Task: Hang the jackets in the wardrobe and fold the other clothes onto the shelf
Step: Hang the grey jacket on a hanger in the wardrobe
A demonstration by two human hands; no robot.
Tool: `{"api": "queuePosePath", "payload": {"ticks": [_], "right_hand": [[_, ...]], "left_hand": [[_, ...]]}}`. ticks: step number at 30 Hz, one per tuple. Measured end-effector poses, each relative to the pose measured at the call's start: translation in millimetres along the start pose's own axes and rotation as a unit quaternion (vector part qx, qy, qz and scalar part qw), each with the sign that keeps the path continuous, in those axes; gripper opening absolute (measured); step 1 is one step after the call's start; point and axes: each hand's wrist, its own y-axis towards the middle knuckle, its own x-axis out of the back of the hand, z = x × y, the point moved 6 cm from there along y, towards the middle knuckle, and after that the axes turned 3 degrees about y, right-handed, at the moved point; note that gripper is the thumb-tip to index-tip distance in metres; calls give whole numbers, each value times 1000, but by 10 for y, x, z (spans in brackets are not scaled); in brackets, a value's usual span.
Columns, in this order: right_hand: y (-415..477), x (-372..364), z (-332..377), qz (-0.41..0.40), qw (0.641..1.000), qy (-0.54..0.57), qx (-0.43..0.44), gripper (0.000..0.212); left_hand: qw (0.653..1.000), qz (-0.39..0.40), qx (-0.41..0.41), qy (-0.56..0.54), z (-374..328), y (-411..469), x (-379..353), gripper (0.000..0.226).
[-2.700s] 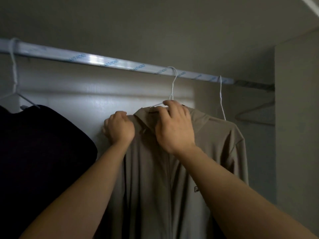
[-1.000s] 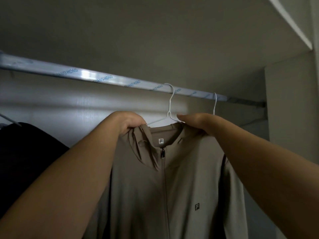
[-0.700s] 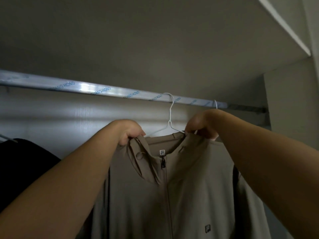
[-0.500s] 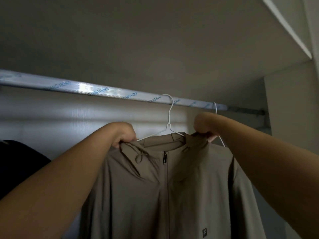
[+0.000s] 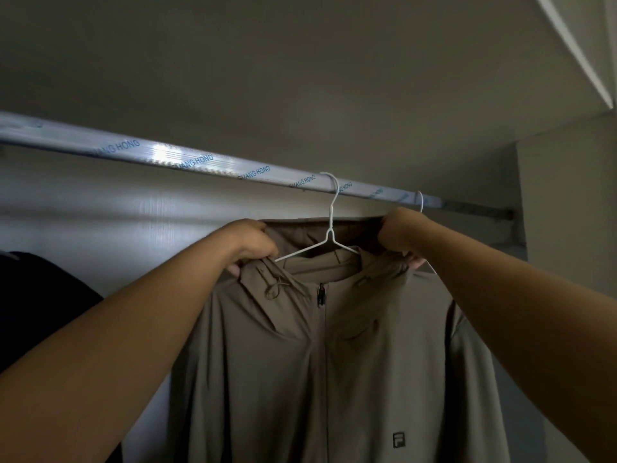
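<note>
Half a second earlier both hands had been bunched low at the collar; now they had drawn the hood up and apart, so its rim ran in a taut line behind the neck of the white wire hanger. I read that as dressing the garment, not hanging it. The taupe jacket was already on the hanger, whose hook sat over the rail, so in my judgement this jacket was all but done. My left hand had its fingers curled tight on the hood's left edge, pinching the fabric. My right hand was clenched the same way on the right edge, though its fingertips were mostly hidden under cloth. The fabric looked thin, smooth and matte, falling in soft vertical creases. A dark zip pull sat at the throat, with a looped drawcord beside it and a small square logo low on the chest. The rail was glossy under printed film. A second white hook hung just beyond my right hand, and a dark garment hung at far left.
</note>
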Motion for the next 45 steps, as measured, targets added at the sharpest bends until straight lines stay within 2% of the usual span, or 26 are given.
{"api": "queuePosePath", "payload": {"ticks": [1,5,7,10,11,12,15,18,20,23,26,29,31,33,38,45], "right_hand": [[6,17,-1,-11,1000,9,1,33],[4,178,-3,-94,995,20,21,51],[7,182,-81,-98,995,3,18,52],[49,51,-235,-60,995,70,46,13],[52,19,-270,-60,992,89,63,7],[39,-2,-280,-72,989,96,88,9],[-183,-68,-346,-159,973,76,146,38],[-497,-172,-494,-285,943,-40,165,52],[-644,-235,-565,-325,925,-82,179,56],[-680,-259,-649,-324,918,-128,188,61],[-642,-251,-711,-294,922,-121,220,61],[-643,-238,-811,-314,912,-117,237,49],[-631,-249,-903,-324,909,-136,223,50],[-591,-250,-1002,-331,913,-139,197,57],[-491,-258,-1249,-334,935,-38,114,65],[-472,-412,-1296,-332,936,38,107,66]], "left_hand": [[1000,-2,-6,8,-21,-4,13,71],[999,-33,-12,-35,-25,31,56,23],[998,-48,5,-50,48,54,55,13],[994,-32,43,-93,246,78,-11,16],[992,-35,48,-111,311,82,-13,15],[991,-49,39,-121,379,62,-8,14],[992,-116,-36,-46,545,33,-18,16],[971,-169,-129,-113,773,-121,-207,38],[949,-216,-178,-144,921,-222,-315,37],[931,-254,-220,-142,989,-351,-376,24],[933,-267,-219,-103,956,-350,-352,24],[941,-261,-215,-33,845,-329,-317,31],[941,-255,-222,1,747,-325,-301,32],[942,-243,-231,-10,674,-310,-287,31],[933,-259,-248,-19,630,-284,-224,29],[920,-296,-256,-15,562,-300,-144,27]]}}
